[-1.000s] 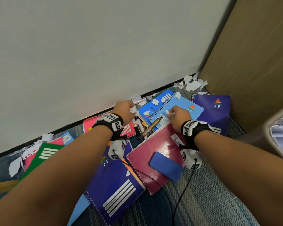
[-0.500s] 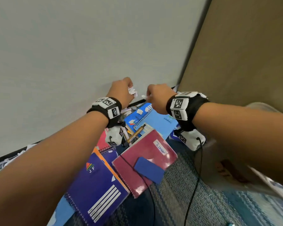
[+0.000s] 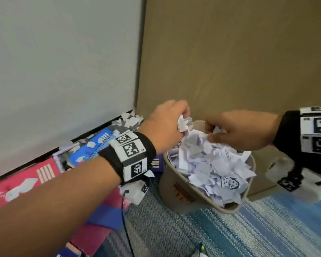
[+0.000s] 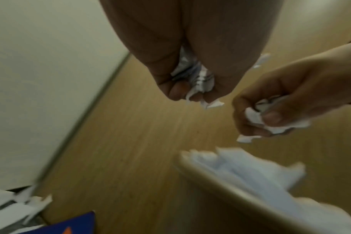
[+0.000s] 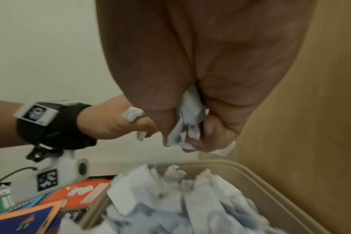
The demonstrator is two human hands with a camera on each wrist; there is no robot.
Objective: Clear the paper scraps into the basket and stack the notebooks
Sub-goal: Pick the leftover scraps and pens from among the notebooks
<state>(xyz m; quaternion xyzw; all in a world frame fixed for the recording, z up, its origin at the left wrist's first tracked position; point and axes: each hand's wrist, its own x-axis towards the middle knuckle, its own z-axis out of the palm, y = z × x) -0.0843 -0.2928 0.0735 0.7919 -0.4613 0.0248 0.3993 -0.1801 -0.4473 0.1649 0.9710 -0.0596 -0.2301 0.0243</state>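
Observation:
Both hands hover over the beige basket (image 3: 182,193), which is heaped with white paper scraps (image 3: 215,167). My left hand (image 3: 174,125) grips a crumpled wad of scraps (image 3: 183,123) above the basket's far left rim; the wad shows between its fingers (image 4: 198,79). My right hand (image 3: 217,130) holds another bunch of scraps (image 5: 188,126) just right of it, over the heap. Notebooks lie on the carpet to the left: a blue spiral one (image 3: 93,149) and a pink one (image 3: 26,179).
A white wall stands at left and a tan wooden panel (image 3: 230,52) behind the basket. More loose scraps (image 3: 130,119) lie in the corner by the wall. Striped blue-grey carpet (image 3: 230,234) spreads in front. A cable (image 3: 126,229) hangs from my left wrist.
Both hands lifted from the notebooks with scraps in them and swung right, ending over the basket. The view turned right with them.

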